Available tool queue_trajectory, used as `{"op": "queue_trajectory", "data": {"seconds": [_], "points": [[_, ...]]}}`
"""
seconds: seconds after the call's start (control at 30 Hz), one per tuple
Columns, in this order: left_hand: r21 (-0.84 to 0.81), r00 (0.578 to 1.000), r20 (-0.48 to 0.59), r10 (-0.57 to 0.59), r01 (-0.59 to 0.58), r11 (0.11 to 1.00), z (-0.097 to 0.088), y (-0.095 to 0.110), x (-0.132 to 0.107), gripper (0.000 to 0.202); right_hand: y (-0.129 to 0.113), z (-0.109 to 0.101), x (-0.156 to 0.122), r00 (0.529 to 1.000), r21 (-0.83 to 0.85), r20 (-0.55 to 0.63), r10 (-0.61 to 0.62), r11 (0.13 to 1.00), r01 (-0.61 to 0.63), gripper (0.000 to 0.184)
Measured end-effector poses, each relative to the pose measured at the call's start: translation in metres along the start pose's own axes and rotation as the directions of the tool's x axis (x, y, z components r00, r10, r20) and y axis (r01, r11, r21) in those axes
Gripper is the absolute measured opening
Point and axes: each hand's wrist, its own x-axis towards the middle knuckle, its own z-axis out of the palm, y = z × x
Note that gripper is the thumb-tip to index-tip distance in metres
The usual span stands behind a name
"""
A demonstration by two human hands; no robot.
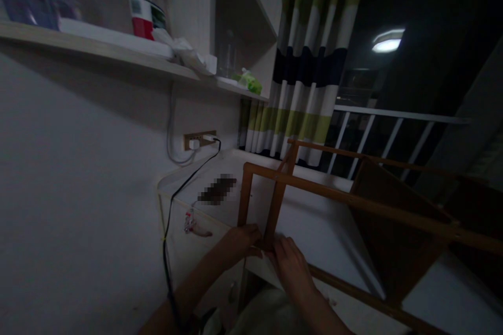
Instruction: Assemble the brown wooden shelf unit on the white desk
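Both hands close on the brown wooden slatted frame [283, 188] at its lower corner: my left hand [239, 243] and right hand [293, 267] pinch it above the white desk's [322, 225] near edge; open desktop lies beyond.

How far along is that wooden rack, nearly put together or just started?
Much already looks joined: the wooden rack has long rails, an end frame and a dark panel fixed between them, lying on the white desk. In hand now is the end frame's lower corner, where the left hand and right hand meet. Whether other joints remain loose cannot be told in this dim light.
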Motion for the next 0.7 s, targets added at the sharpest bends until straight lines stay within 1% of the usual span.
{"op": "queue_trajectory", "data": {"seconds": [0.07, 0.13, 0.2, 0.3, 0.43, 0.5, 0.6, 0.7], "points": [[0.004, 1.0, -0.001, 0.011, -0.011, 1.0, -0.001, 0.0, 0.0, 0.036, 0.003, -0.002, -0.006, 0.999, -0.033, -0.029, -0.022, 0.999, 0.021, 0.031], [0.009, 1.0, 0.011, 0.011, -0.011, 1.0, -0.002, 0.001, 0.0, 0.038, 0.008, -0.004, -0.012, 0.998, -0.077, -0.035, -0.054, 0.996, 0.051, 0.034], [0.017, 1.0, 0.014, 0.004, -0.004, 1.0, -0.003, 0.002, 0.0, 0.038, 0.013, -0.004, -0.018, 0.995, -0.124, -0.028, -0.091, 0.989, 0.087, 0.033], [0.013, 1.0, -0.002, -0.005, 0.005, 1.0, -0.004, 0.003, 0.001, 0.036, 0.019, -0.003, -0.023, 0.987, -0.177, -0.049, -0.153, 0.974, 0.142, 0.03], [-0.006, 1.0, 0.009, -0.012, 0.012, 1.0, -0.002, 0.003, 0.002, 0.037, 0.026, -0.003, -0.023, 0.949, -0.248, -0.074, -0.308, 0.927, 0.281, 0.033], [-0.029, 1.0, 0.005, -0.01, 0.01, 1.0, -0.001, 0.003, 0.002, 0.038, 0.03, -0.003, -0.021, 0.923, -0.268, -0.122, -0.366, 0.907, 0.324, 0.031], [-0.066, 1.0, -0.024, -0.014, 0.013, 0.998, 0.001, 0.005, 0.003, 0.04, 0.034, -0.003, -0.02, 0.889, -0.283, -0.205, -0.41, 0.894, 0.347, 0.031], [-0.071, 0.999, -0.036, -0.024, 0.022, 0.997, 0.0, 0.009, 0.002, 0.039, 0.036, -0.004, -0.019, 0.881, -0.296, -0.217, -0.42, 0.889, 0.35, 0.035]]}}
